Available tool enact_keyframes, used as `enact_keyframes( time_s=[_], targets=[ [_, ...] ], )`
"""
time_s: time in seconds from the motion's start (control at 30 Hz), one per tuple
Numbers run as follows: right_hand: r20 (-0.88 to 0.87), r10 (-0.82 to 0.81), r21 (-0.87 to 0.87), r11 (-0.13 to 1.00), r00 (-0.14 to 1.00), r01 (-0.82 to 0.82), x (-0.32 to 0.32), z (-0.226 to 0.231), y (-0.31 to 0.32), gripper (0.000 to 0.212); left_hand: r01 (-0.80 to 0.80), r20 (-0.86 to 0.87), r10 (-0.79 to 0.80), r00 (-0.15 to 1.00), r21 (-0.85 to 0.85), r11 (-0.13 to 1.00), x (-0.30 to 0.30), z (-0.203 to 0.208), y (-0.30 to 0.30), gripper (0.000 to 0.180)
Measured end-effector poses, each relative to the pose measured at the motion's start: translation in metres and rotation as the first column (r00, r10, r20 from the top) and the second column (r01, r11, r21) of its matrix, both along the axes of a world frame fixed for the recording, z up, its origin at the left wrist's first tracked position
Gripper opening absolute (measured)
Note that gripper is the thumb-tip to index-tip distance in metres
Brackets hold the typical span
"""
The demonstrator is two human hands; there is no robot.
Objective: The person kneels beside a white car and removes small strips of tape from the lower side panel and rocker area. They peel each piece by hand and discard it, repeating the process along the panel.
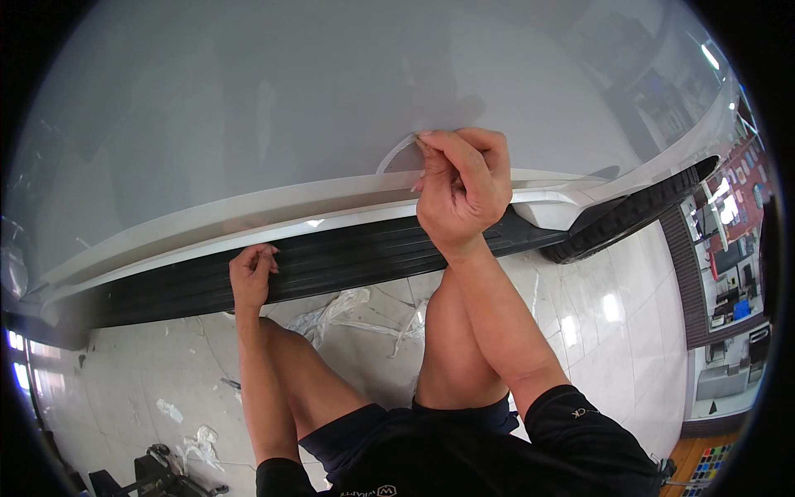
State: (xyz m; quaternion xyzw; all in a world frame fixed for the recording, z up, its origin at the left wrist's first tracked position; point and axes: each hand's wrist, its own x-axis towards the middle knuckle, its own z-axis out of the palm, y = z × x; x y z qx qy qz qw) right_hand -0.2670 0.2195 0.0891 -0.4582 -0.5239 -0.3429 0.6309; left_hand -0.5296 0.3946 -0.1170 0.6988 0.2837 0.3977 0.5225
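My right hand (468, 186) is raised in front of the grey car body panel (248, 99), with thumb and index finger pinched together. A thin, pale strip of film (395, 152) is held in that pinch and curves down to the panel's lower edge. Over the black ridged running board (356, 257), my left hand (252, 276) is closed, thumb against curled fingers. Whatever may be between those fingers is too small to make out. Between panel and running board runs a light sill trim (323, 220).
A black tyre (638, 211) stands at the right end of the running board. Crumpled whitish film (331, 315) lies on the tiled floor (621, 348) by my legs, with more scraps (201, 447) at lower left. Black equipment (149, 474) stands near there. Shelving (733, 286) lines the right.
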Motion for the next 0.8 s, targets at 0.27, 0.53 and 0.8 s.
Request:
enact_keyframes(
  time_s=[0.27,0.53,0.8],
  targets=[
    [-0.091,0.109,0.004,0.994,0.99,-0.109,0.001,-0.001,-0.004,0.025,-0.018,0.01,0.018,1.0,-0.019,1.0,0.003,-0.005,0.0,0.018],
    [0.013,0.146,-0.021,0.989,0.989,-0.145,0.006,-0.001,-0.006,0.02,-0.077,-0.193,0.096,0.976,0.104,0.992,0.003,0.016,-0.028,0.014],
    [-0.346,0.506,-0.119,0.812,0.79,-0.572,-0.019,-0.014,-0.037,0.015,-0.201,0.091,0.195,0.977,0.711,0.673,0.071,0.226,-0.139,0.026]
  ],
)
